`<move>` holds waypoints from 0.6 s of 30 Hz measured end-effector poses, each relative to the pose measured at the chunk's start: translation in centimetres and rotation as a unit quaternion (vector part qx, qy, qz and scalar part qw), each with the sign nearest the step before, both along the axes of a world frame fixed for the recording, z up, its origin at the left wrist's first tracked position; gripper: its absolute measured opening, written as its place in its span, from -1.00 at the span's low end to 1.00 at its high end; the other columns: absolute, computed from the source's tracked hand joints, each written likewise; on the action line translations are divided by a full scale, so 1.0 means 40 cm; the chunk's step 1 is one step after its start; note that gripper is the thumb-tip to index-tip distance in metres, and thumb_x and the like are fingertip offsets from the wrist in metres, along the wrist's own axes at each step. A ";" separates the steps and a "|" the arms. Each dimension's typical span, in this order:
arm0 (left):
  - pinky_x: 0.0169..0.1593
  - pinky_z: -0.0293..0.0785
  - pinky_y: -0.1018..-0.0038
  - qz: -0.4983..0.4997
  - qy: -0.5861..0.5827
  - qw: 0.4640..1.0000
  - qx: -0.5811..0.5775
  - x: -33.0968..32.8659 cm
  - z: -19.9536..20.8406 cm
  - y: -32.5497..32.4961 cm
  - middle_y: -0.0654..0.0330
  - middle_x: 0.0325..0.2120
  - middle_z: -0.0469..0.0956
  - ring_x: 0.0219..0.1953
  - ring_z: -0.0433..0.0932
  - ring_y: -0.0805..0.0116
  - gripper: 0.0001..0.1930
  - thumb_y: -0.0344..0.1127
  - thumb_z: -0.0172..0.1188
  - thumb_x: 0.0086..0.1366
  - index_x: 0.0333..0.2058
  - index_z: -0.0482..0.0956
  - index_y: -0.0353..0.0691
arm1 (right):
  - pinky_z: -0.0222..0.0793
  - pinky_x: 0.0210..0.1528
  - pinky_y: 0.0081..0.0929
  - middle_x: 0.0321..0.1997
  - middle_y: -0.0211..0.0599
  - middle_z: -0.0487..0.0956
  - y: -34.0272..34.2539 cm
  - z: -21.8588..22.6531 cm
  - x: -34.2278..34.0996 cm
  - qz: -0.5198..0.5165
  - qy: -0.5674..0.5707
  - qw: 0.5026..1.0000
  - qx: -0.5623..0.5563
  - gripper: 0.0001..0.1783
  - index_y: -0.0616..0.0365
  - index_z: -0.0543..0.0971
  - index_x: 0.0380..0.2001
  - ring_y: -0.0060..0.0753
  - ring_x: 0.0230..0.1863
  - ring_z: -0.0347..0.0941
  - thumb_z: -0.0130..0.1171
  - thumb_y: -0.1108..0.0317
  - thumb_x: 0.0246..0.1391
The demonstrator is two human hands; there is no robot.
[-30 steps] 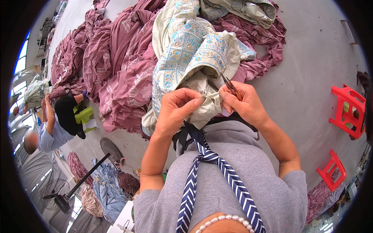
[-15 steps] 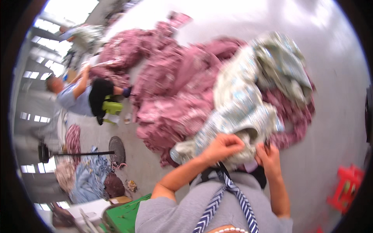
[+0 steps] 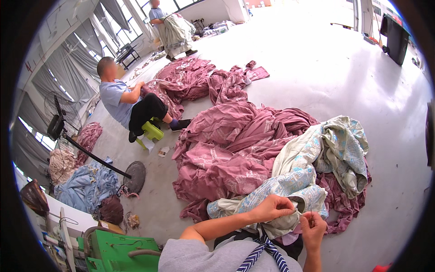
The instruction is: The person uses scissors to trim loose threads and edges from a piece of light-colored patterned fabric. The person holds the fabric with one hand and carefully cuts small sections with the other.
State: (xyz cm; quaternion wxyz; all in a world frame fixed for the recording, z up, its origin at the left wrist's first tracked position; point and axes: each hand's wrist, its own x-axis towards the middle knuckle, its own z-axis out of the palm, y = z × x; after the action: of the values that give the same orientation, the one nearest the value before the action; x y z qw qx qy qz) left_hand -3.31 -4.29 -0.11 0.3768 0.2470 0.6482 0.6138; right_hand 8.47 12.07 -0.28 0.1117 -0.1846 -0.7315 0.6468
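Note:
A pale green-cream fabric [image 3: 290,181] with a light-blue pattern spreads over my lap and runs up the right side of a pink fabric heap [image 3: 235,145]. My left hand [image 3: 275,208] is closed in a pinch at the fabric's near edge, by an open fold. To its right, my right hand [image 3: 313,227] is also closed, thumb against fingers, a small gap away. A thin dark sliver shows at its fingertips, too small to name.
At the left, a person [image 3: 120,97] sits on a green stool [image 3: 152,131] handling pink cloth; another person [image 3: 158,18] carries pale fabric farther back. A fan [image 3: 56,127], blue cloth [image 3: 88,186] and a green machine [image 3: 118,249] are at the left; a black bin [image 3: 395,41] stands far right.
My view has tilted up, so the hands and fabric sit lower and more of the room shows. Both hands keep their pinched shape by the fabric's edge.

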 end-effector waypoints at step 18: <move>-0.33 0.43 0.56 -0.006 0.200 0.978 -0.060 0.008 0.028 0.023 0.15 -0.51 0.55 -0.43 0.50 0.53 -0.87 -0.47 0.19 0.15 -0.31 0.57 -0.35 | 0.29 -0.56 -0.51 -0.64 -0.25 0.42 0.007 0.002 -0.002 0.079 0.064 0.978 0.181 -0.68 0.18 0.51 -0.31 -0.40 -0.65 0.38 0.23 0.56 -0.26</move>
State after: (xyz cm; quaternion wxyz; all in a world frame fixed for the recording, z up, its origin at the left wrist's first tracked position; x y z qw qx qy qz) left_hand -2.99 -3.38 1.00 0.2575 0.3458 0.7447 0.5095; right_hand 8.37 12.37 -0.20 0.1385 -0.0617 -0.8398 0.5212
